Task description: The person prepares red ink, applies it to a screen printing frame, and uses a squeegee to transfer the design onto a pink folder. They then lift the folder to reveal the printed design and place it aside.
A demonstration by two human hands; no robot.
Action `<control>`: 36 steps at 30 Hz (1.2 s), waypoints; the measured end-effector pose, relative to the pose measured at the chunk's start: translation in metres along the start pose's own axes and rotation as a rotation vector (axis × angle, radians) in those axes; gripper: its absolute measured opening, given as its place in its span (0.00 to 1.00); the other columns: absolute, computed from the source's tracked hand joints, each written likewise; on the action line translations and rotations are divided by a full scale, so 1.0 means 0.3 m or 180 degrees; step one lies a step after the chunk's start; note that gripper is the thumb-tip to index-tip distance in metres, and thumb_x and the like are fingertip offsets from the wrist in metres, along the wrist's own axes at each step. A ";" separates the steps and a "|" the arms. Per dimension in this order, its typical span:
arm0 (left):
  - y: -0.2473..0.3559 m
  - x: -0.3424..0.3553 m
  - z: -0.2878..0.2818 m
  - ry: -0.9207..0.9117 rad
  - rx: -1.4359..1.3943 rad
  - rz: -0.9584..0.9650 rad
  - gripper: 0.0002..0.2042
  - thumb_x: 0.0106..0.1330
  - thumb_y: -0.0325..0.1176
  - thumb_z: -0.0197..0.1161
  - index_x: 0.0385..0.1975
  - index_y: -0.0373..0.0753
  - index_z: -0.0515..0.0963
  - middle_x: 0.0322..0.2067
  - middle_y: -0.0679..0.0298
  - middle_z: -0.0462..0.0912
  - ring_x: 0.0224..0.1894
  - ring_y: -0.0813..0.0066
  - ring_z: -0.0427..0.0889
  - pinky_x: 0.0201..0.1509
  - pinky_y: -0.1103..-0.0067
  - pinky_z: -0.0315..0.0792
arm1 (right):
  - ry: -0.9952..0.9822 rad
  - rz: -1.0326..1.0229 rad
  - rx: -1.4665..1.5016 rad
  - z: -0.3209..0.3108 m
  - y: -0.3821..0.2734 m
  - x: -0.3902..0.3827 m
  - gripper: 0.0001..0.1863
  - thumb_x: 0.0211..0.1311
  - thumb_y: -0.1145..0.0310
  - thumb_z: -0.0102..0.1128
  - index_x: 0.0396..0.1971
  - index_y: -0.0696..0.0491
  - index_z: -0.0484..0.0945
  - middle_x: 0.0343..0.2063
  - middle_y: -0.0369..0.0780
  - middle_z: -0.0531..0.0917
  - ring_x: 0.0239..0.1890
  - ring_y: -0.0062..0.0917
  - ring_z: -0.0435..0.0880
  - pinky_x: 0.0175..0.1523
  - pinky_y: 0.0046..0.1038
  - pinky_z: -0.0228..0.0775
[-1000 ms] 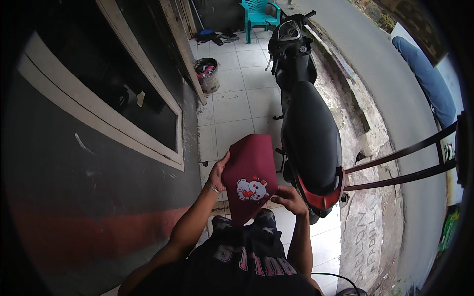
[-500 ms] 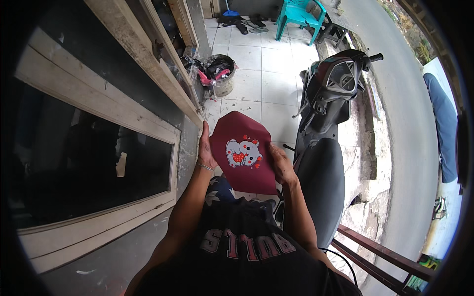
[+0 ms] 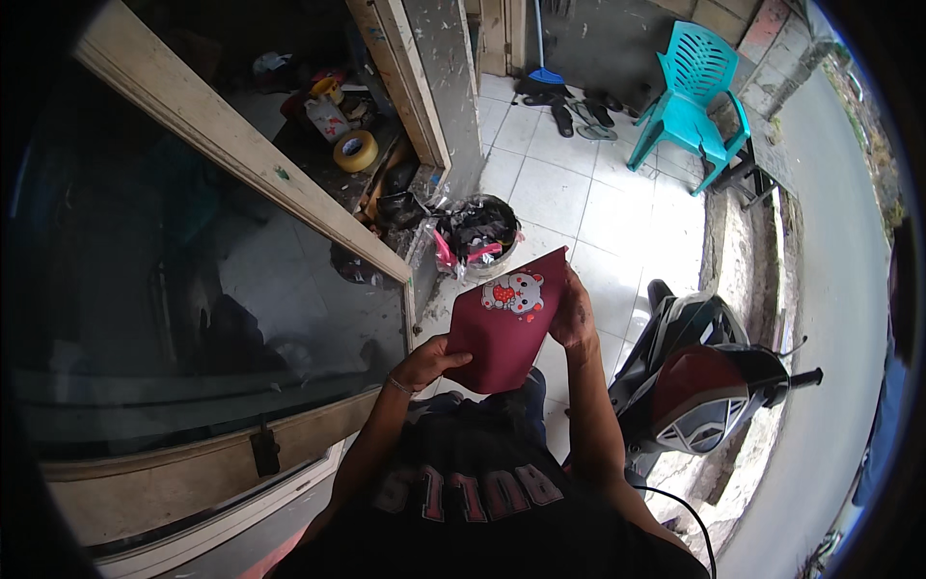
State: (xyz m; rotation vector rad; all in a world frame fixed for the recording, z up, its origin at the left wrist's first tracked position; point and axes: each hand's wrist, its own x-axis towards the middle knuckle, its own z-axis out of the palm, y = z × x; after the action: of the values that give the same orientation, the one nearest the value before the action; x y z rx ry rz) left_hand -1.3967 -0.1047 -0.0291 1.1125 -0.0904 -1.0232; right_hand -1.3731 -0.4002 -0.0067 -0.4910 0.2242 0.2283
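Between my two hands is a maroon sheet point(image 3: 497, 338), perhaps cut fabric, printed with a grey-and-white bear and red hearts. It is tilted, its right side raised and its far right corner pointing away from me. My left hand point(image 3: 429, 365) grips the near left edge, thumb lying on top of the sheet. Holding the right edge, my right hand point(image 3: 575, 314) has its fingers mostly hidden behind the sheet. The print sits near the far edge, close to my right hand.
A bin point(image 3: 492, 232) with black and pink plastic stands ahead by the doorway. Tape point(image 3: 355, 151) lies on a cluttered surface inside. At right is a parked motorbike point(image 3: 704, 386); farther off are a teal chair point(image 3: 694, 101), sandals point(image 3: 562, 120) and a blue broom point(image 3: 546, 75).
I have moved forward past the motorbike's seat, toward the bin and chair. The sheet has tilted and turned in my hands, and my left thumb now lies over its near left edge.
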 end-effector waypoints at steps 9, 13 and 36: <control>0.223 0.155 -0.218 0.0464 -0.1364 0.0762 0.30 0.76 0.49 0.57 0.72 0.38 0.65 0.68 0.55 0.72 0.70 0.63 0.72 0.70 0.61 0.71 | -0.0745 0.0530 -0.1868 -0.017 -0.073 1.027 0.22 0.77 0.58 0.53 0.59 0.60 0.76 0.52 0.47 0.85 0.52 0.35 0.85 0.59 0.36 0.80; 0.229 0.351 -0.299 -0.0274 -0.3241 0.2969 0.40 0.75 0.70 0.37 0.77 0.46 0.58 0.77 0.56 0.57 0.78 0.51 0.57 0.76 0.47 0.59 | -0.0384 0.1020 -0.1674 0.376 -0.082 1.233 0.21 0.79 0.56 0.49 0.56 0.58 0.77 0.42 0.43 0.86 0.42 0.30 0.87 0.44 0.31 0.84; 0.610 0.556 -0.670 0.4361 -0.0488 0.2660 0.21 0.73 0.37 0.57 0.62 0.33 0.73 0.62 0.53 0.77 0.57 0.62 0.83 0.57 0.70 0.80 | -0.2369 -0.0652 -0.3826 0.644 0.425 2.015 0.15 0.63 0.58 0.61 0.42 0.53 0.81 0.33 0.39 0.88 0.35 0.29 0.90 0.39 0.32 0.82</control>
State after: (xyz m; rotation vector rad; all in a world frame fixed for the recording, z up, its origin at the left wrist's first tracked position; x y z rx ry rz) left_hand -1.0803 -0.0735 -0.0541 1.2493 0.5720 0.5650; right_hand -0.8024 -0.0985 -0.0575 -1.5579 -0.7485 0.3163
